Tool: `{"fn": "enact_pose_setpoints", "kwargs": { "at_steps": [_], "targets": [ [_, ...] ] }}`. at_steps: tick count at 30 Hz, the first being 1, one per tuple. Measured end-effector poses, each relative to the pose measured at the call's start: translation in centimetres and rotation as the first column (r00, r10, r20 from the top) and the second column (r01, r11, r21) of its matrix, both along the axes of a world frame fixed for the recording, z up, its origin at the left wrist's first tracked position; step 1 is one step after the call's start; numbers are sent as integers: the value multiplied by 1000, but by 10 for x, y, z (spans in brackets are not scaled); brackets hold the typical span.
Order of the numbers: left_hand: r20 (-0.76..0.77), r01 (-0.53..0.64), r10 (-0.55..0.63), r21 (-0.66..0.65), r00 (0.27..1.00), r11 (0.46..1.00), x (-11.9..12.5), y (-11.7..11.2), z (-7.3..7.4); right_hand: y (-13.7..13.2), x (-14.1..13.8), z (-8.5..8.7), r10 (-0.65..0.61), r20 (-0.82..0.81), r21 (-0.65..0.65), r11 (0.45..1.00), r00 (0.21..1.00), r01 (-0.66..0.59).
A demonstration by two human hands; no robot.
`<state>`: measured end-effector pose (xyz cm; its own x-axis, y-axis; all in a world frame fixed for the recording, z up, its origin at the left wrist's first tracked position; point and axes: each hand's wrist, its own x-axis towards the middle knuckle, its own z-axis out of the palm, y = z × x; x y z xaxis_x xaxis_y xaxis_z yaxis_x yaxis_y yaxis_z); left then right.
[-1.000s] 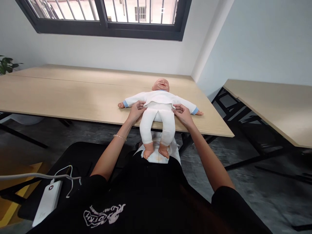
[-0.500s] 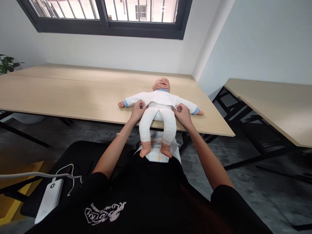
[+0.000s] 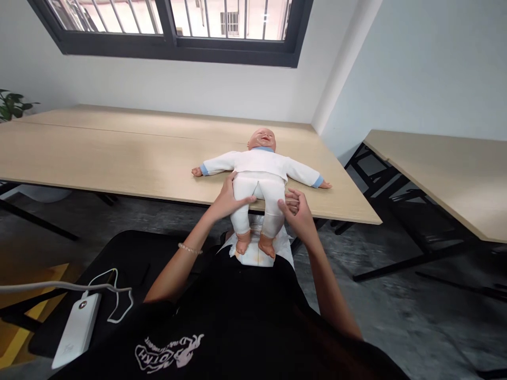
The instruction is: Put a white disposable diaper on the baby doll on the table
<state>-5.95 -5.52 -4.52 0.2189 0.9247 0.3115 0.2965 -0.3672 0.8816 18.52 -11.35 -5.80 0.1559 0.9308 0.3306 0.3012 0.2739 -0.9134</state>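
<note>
A baby doll in a white top with blue cuffs and collar and white trousers lies on its back at the table's front edge, arms spread. Its bare feet hang over the edge toward me. My left hand is closed around the thigh on the left, thumb laid across the front. Beside the other thigh, my right hand has its fingers apart and curved, with the thumb tip touching the trouser leg. Below the doll's feet, a white diaper with a yellowish line lies at my lap, partly hidden.
The light wooden table runs left along the wall under a barred window. Another table stands to the right across a gap. A black chair at my left bears a white power bank with a cable.
Both hands have let go of the top's hem and moved down to the thighs. The hem now lies flat over the waist, and the doll's legs have come closer together.
</note>
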Motion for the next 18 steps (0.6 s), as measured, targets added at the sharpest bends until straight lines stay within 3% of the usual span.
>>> {"fn": "enact_pose_setpoints", "kwargs": {
  "at_steps": [3, 7, 13, 18],
  "targets": [
    [-83, -62, 70, 94, 994, 994, 10, -20, -8, -20, -17, -2, -38, 229, 88, 996, 973, 18],
    [-94, -92, 107, 153, 990, 984, 15, -31, -15, -22, -30, -7, -90, 455, 155, 988, 886, 21],
    [-92, -151, 171, 189, 981, 970, 13, -42, -17, -22, -20, -10, -105, 561, 143, 989, 821, 28],
    [-155, -111, 150, 237, 976, 965, 6, -62, -20, -31, 3, 9, 5, 584, 61, 997, 812, -49]
  ]
}}
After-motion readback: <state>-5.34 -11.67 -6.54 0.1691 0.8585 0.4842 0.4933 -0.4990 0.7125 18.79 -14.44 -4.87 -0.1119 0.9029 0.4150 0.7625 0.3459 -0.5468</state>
